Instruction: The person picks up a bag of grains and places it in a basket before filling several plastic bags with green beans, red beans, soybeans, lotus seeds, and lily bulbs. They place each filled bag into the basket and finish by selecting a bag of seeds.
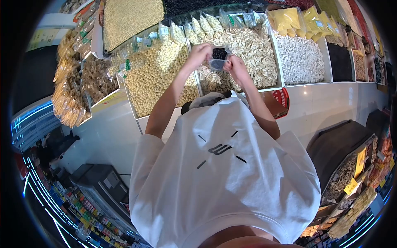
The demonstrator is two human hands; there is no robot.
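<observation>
Both of my hands are over a bin of pale flat slices (256, 56). My left hand (201, 53) is closed on the side of a small clear container (219, 53) with dark, bean-like contents. A round translucent lid (217, 65) shows at the container's near side. The fingers of my right hand (236, 67) pinch the lid's right edge. Whether the lid is joined to the container is too small to tell. Left of my hands lies a bin of round pale-yellow pieces (159, 80).
Sealed clear bags (202, 25) line the back of the bins. To the right are a bin of white chunks (300, 60) and yellow bags (287, 20). A red stool-like object (275, 103) stands below the counter. Dark display stands (337, 144) are at the lower right.
</observation>
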